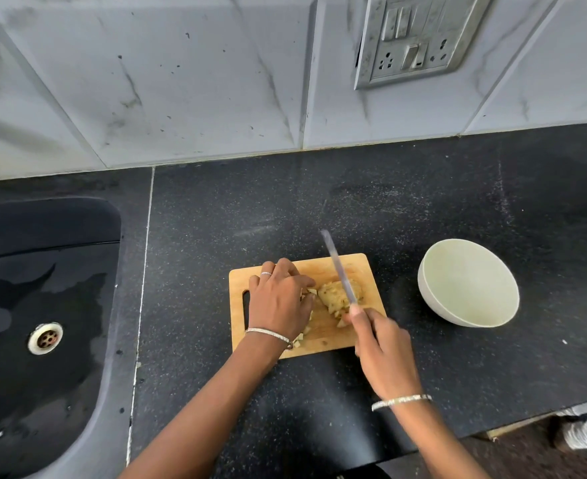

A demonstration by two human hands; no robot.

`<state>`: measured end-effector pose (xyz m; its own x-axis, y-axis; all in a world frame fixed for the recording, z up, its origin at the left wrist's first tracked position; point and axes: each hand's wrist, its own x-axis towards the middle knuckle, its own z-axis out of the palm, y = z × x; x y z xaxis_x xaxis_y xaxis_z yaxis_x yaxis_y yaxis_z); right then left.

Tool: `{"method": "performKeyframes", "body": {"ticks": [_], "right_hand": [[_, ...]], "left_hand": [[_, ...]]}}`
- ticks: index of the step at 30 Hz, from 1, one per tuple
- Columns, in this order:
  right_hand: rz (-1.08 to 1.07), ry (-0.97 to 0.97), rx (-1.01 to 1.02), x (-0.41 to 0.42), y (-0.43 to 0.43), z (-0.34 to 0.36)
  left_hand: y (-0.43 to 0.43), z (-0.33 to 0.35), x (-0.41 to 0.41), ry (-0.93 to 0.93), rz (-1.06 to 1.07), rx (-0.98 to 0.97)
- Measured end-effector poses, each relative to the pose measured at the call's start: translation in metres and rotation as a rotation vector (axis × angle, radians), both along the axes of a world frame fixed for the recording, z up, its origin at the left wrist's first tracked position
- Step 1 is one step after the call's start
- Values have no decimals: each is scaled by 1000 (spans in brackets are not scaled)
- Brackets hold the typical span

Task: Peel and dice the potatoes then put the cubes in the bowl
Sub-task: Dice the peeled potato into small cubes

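You face a white marble-look tiled wall (pixel 181 81) flecked with small dark spots. A grey metal switch-and-socket plate (pixel 416 39) sits on it at upper right. Below runs the black speckled stone table (pixel 406 202), with a pale seam (pixel 143 271) down its left part. Left of that seam, a glossy black sink (pixel 60 219) has a round metal drain (pixel 45 338). At lower right you see a strip of brown floor (pixel 527 458). Soft light leaves a dull sheen on the stone.

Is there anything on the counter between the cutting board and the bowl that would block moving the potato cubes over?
Nothing visible does: only bare counter lies between the cutting board holding the potato cubes and the bowl to its right.
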<state>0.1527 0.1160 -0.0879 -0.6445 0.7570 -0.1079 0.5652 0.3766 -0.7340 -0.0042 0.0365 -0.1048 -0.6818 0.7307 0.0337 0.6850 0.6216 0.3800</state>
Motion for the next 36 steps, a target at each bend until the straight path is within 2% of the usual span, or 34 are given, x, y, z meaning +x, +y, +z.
{"method": "performKeyframes", "body": {"ticks": [6,16,24,31,36], "right_hand": [[160,-148,70,30,-31,-3],[176,-291,107,26,-35,-7],[212,-351,95,20,-34,-10],[245,-566,284,10,-42,-10],[273,-603,275,12,-39,-11]], "left_hand": [[9,-4,1,3,54,-51],[9,-9,9,-30,181,29],[11,-8,10,-58,194,17],[12,-9,12,-40,234,11],[12,-17,18,13,275,47]]}}
